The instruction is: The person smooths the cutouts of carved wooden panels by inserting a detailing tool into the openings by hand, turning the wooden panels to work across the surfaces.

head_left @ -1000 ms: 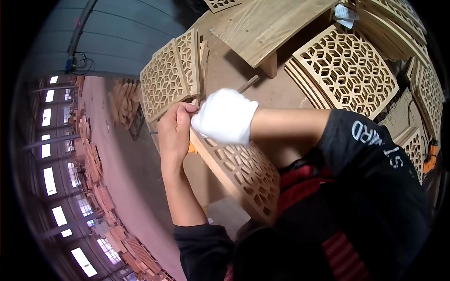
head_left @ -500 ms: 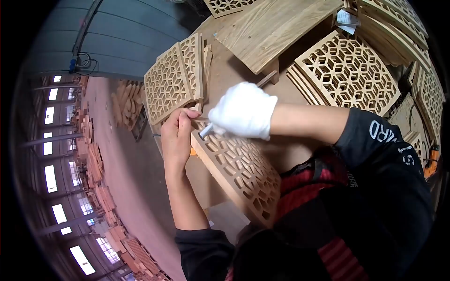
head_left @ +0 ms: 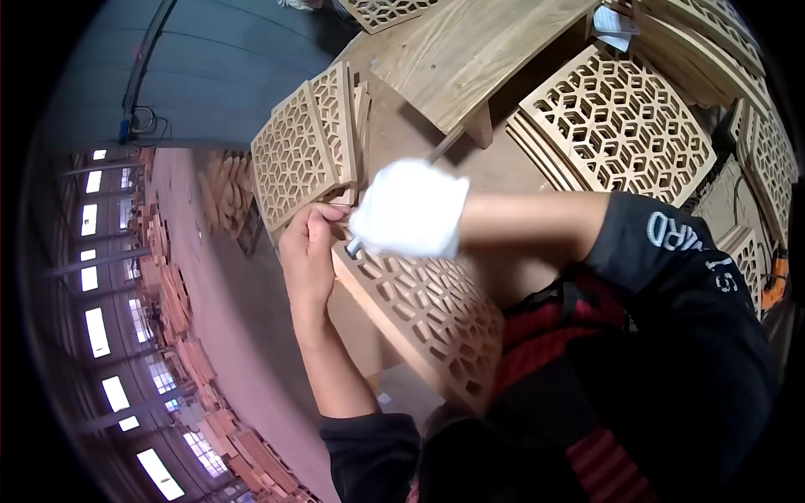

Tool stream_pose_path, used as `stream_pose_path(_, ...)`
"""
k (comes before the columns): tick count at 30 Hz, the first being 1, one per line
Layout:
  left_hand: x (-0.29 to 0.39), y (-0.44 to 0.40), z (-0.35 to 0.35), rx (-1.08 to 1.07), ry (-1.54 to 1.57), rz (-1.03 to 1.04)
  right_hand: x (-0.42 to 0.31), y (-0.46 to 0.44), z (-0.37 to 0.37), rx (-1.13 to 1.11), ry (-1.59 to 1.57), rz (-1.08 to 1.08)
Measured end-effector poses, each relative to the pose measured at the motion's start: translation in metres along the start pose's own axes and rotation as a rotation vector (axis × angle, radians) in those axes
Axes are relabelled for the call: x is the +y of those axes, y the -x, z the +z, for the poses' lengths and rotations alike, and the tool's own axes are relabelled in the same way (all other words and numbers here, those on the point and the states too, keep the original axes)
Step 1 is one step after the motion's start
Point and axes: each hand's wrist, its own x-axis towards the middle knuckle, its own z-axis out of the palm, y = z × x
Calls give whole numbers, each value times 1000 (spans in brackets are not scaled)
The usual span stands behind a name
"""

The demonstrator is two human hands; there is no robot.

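A wooden lattice panel (head_left: 419, 310) with cut-out geometric openings leans at a tilt against my body. My bare left hand (head_left: 309, 260) is closed around its upper left corner, thumb on top. My right hand (head_left: 411, 210), in a white glove, is closed on a slim tool (head_left: 353, 248) just above the panel's face near that corner. Only the tool's grey end shows below the glove; a thin dark rod sticks out above the fist, and I cannot tell if it is the same tool. The fingers inside the glove are blurred.
Stacked lattice panels stand at the left (head_left: 293, 155) and right (head_left: 620, 126) of the bench. A plain wooden board structure (head_left: 486, 59) sits at the back. An orange tool (head_left: 776, 281) lies at the far right. Wood piles (head_left: 197, 360) line the floor at left.
My gloved right hand has moved left and slightly down along the panel toward its corner, with the tool. My left hand keeps its hold. The whole view has shifted slightly.
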Motion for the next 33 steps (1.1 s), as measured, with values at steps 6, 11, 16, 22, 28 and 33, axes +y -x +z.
stream_pose_path(6,-13,1,-10,4,-13,-60,8,14,-23,-6,-56,81)
stream_pose_path(11,-8,5,-7,20,84,-33,45,41,-30,95,119,99)
stream_pose_path(16,-11,2,-6,10,109,-15,43,53,-19,75,-1,127)
stream_pose_path(22,-9,4,-5,11,129,-43,23,57,-29,-145,-12,211)
stream_pose_path(28,-8,3,-5,15,95,-26,16,58,-32,-198,5,210)
stream_pose_path(33,-10,3,-6,19,72,-17,10,56,-38,-52,17,174)
